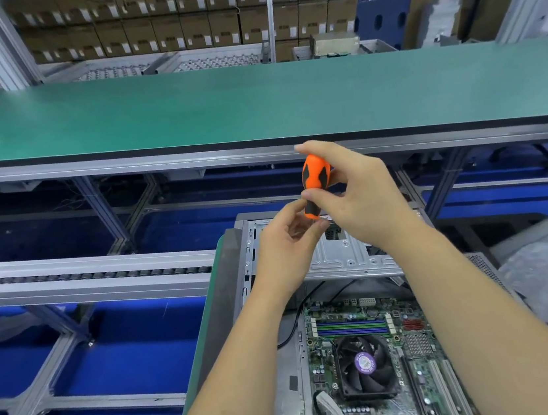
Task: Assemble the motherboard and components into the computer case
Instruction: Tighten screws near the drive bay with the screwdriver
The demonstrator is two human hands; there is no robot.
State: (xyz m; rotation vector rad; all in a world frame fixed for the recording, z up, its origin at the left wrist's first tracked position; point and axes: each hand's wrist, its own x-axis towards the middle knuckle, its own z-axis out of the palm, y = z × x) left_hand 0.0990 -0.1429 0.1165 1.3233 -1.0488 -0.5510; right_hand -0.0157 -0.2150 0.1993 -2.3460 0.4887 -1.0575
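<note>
Both bare forearms are extended forward from the lower edge of the view and converge at mid-frame. The right hand point(357, 193) is raised, its back turned to the right, with the wrist slightly bent. Its index finger is curled over the top of an orange-and-black screwdriver handle point(315, 181), and its thumb is pressed against the lower part of that handle. The left hand point(286, 250) is held just below, palm turned to the right and upward. Its thumb and fingers point(319, 225) are brought together beneath the handle, at the base, where the shaft is hidden. The remaining fingers of the left hand are loosely curled.
</note>
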